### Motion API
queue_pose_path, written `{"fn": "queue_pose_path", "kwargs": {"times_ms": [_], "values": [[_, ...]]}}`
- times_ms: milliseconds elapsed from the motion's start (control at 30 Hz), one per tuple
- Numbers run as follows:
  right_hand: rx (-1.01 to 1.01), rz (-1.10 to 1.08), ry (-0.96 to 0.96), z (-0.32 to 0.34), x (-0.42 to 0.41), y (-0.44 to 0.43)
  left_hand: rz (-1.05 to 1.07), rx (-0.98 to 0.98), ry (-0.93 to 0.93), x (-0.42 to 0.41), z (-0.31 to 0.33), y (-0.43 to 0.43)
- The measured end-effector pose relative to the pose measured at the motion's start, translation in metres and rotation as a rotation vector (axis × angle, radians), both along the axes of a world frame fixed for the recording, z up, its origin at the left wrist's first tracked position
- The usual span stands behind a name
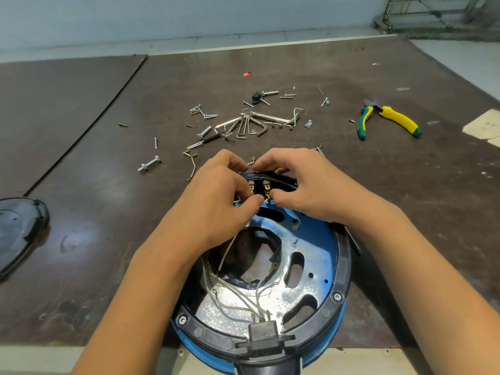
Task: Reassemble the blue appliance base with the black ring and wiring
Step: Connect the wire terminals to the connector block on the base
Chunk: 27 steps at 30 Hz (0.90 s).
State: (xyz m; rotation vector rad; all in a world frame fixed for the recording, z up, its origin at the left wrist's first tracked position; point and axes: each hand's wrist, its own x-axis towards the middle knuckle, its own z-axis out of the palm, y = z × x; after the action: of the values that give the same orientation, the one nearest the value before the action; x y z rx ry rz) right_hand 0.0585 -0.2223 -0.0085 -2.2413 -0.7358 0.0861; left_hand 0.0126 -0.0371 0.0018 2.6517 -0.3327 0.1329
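Observation:
The blue appliance base (319, 247) lies upside down at the table's near edge, its black ring (342, 282) seated round the rim. Several grey wires (238, 299) with brass lugs trail across the shiny metal inside. At the far rim sits a black terminal block with brass tabs (266, 188). My left hand (216, 196) and my right hand (300, 182) meet over that block. Both pinch a thin wire with a brass connector (253, 159) between fingertips and thumbs. My forearms cover the ring's left and far right parts.
Screws, bolts (149, 163) and a bunch of hex keys (249, 123) lie scattered beyond my hands. Green-and-yellow pliers (389, 120) rest at the right. A black cover (19, 231) sits at the left edge. Loose wires (192, 163) lie left of my hands.

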Motion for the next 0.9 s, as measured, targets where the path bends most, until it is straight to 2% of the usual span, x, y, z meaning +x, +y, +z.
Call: {"fn": "queue_pose_path", "kwargs": {"times_ms": [100, 167, 233, 300, 400, 467, 533, 600, 733, 900], "values": [[0.036, 0.024, 0.05, -0.001, 0.001, -0.002, 0.04, -0.038, -0.027, 0.001, 0.0, 0.001], [0.2, 0.032, 0.18, 0.0, 0.005, -0.008, 0.041, -0.06, -0.027, 0.0, 0.001, 0.0], [0.394, -0.075, 0.234, 0.0, 0.014, -0.021, 0.034, -0.077, -0.018, -0.001, 0.001, -0.001], [0.419, -0.28, 0.181, -0.007, 0.027, -0.036, 0.039, -0.09, -0.006, -0.003, 0.001, -0.001], [0.108, -0.551, 0.037, -0.027, 0.039, -0.054, 0.032, -0.109, -0.009, -0.006, 0.002, -0.003], [-0.115, -0.52, -0.005, -0.038, 0.041, -0.055, 0.029, -0.119, -0.008, -0.009, 0.004, -0.004], [-0.249, -0.402, -0.041, -0.042, 0.044, -0.051, 0.026, -0.119, -0.007, -0.01, 0.005, -0.004], [-0.328, -0.338, -0.055, -0.041, 0.046, -0.045, 0.018, -0.105, -0.003, -0.009, 0.005, -0.003], [-0.374, -0.226, 0.056, -0.039, 0.048, -0.042, 0.004, -0.083, 0.009, -0.007, 0.003, -0.001], [-0.45, -0.214, 0.101, -0.037, 0.057, -0.046, 0.015, -0.131, 0.0, -0.008, 0.003, -0.003]]}}
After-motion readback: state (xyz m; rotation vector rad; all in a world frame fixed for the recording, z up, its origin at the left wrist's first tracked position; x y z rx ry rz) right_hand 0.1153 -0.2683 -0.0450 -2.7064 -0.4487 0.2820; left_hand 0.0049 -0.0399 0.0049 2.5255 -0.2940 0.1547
